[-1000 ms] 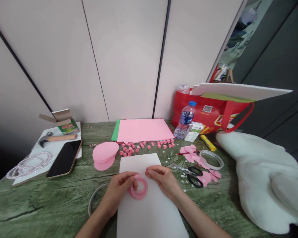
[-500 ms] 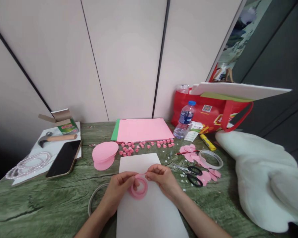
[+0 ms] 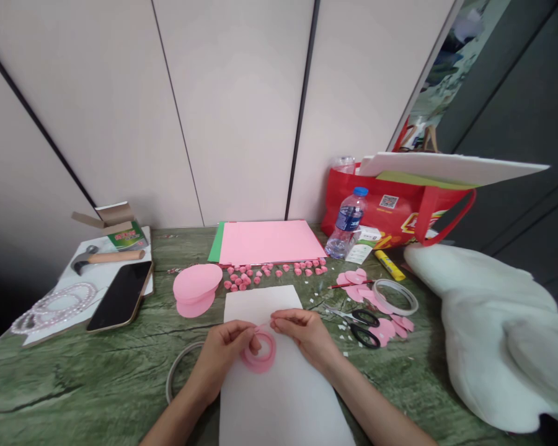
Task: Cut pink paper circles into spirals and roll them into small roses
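Over a white board (image 3: 283, 396), my left hand (image 3: 230, 350) pinches a pink paper spiral (image 3: 261, 367) near its upper left edge. The spiral hangs in loose rings with an open middle. A thin outer end of it runs up toward my right hand (image 3: 302, 331). The right fingertips are pressed together at that end; exactly what lies between them is too small to see. Several small rolled pink paper roses (image 3: 239, 282) lie beyond the board. To the left rests a stack of pink paper circles (image 3: 198, 285).
Black-handled scissors (image 3: 363, 319), a tape roll (image 3: 395, 297), pink scraps (image 3: 384, 331) and a glue stick (image 3: 389, 265) lie right. Another tape roll (image 3: 172, 371) sits by my left forearm. Left are a phone (image 3: 121, 296) and hammer (image 3: 111, 256). A bottle (image 3: 346, 226) stands back right.
My right fingertips have shifted slightly left, closer to the left hand. The left hand keeps its pinch on the spiral.
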{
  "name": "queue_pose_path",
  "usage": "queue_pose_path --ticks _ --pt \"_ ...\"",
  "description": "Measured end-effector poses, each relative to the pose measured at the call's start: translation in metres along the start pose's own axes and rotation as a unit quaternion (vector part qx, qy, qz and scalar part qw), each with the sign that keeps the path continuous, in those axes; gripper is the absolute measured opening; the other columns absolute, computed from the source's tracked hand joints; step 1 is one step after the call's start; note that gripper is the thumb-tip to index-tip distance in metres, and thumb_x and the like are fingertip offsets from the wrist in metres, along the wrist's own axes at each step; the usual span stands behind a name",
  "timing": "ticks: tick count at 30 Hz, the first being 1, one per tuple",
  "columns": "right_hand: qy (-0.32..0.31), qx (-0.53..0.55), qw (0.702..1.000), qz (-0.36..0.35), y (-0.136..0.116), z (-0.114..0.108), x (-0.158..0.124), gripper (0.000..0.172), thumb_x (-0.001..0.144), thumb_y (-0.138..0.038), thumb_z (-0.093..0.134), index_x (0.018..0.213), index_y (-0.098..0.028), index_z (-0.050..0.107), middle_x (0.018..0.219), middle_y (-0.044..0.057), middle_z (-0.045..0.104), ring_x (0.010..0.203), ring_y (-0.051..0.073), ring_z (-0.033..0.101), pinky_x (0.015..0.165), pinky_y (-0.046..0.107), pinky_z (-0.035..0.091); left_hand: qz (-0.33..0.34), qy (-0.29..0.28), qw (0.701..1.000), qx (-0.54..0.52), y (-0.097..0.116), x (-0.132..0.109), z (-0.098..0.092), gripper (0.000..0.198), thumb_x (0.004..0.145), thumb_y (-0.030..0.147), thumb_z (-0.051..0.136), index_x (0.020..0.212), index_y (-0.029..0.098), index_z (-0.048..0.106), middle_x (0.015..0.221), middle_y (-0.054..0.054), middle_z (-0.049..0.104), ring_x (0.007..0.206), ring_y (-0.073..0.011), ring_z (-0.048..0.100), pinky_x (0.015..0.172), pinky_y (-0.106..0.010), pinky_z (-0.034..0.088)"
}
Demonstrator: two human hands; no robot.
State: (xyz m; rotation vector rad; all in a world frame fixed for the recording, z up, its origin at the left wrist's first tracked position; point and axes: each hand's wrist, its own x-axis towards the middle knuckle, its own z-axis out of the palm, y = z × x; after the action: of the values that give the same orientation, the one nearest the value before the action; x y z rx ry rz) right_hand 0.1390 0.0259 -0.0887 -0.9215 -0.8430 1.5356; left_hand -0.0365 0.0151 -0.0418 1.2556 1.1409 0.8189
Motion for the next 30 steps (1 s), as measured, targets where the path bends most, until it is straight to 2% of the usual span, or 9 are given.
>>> queue_pose_path --ticks 4,11,15,24,27,30 --pt "-0.010 0.007 1.000 -0.001 -0.0019 0.0017 -0.0007 0.021 0.053 -0.025 0.078 0.071 -0.015 0.071 0.074 0.006 0.071 0.065 0.014 0.062 0.068 0.028 0.048 -0.008 0.001 1.000 -0.016 -0.0016 0.0004 0.0002 0.019 0.072 0.032 0.058 0.072 0.014 0.065 0.060 0.000 0.062 0.057 -0.0119 0.051 0.058 -0.021 0.037" --pt "-0.006 0.021 1.000 -0.010 -0.0015 0.0005 -0.0002 0.018 0.052 -0.022 0.079 0.065 -0.016 0.068 0.055 -0.001 0.065 0.053 0.010 0.057 0.057 0.022 0.045 0.001 -0.006 1.000 -0.014 -0.0032 0.0011 0.0001 0.018 0.074 0.030 0.057 0.067 0.014 0.064 0.060 0.000 0.062 0.057 -0.0113 0.050 0.059 -0.021 0.037" --pt "0.006 0.008 1.000 -0.026 -0.0002 -0.0006 0.0001 0.015 0.054 -0.023 0.078 0.063 -0.016 0.068 0.054 -0.001 0.064 0.052 0.010 0.055 0.055 0.022 0.044 0.001 -0.006 1.000 -0.010 -0.0013 0.0008 0.0004 0.019 0.073 0.031 0.058 0.066 0.014 0.064 0.059 0.001 0.062 0.057 -0.0115 0.050 0.059 -0.021 0.037" --pt "0.008 0.014 1.000 -0.002 0.0008 -0.0016 0.0008 0.021 0.054 -0.024 0.078 0.072 -0.016 0.071 0.077 0.006 0.071 0.070 0.016 0.063 0.071 0.029 0.049 -0.001 -0.001 1.000 -0.001 0.0000 0.0010 0.0005 0.021 0.072 0.034 0.057 0.068 0.014 0.064 0.060 -0.001 0.062 0.059 -0.0133 0.051 0.059 -0.022 0.038" --pt "-0.006 0.019 1.000 -0.005 -0.0003 -0.0012 0.0002 0.021 0.056 -0.024 0.077 0.074 -0.015 0.071 0.083 0.007 0.071 0.068 0.015 0.063 0.070 0.028 0.050 0.002 -0.003 1.000 -0.004 -0.0006 0.0014 0.0005 0.021 0.072 0.034 0.057 0.067 0.014 0.063 0.060 -0.001 0.062 0.058 -0.0130 0.051 0.059 -0.022 0.038" --pt "-0.002 0.040 0.999 -0.002 -0.0012 -0.0004 -0.0003 0.023 0.055 -0.023 0.078 0.075 -0.015 0.070 0.080 0.007 0.071 0.066 0.014 0.063 0.068 0.027 0.050 0.004 -0.004 1.000 -0.012 -0.0008 0.0012 0.0006 0.021 0.073 0.034 0.057 0.068 0.014 0.063 0.060 -0.001 0.062 0.058 -0.0125 0.051 0.059 -0.022 0.038"
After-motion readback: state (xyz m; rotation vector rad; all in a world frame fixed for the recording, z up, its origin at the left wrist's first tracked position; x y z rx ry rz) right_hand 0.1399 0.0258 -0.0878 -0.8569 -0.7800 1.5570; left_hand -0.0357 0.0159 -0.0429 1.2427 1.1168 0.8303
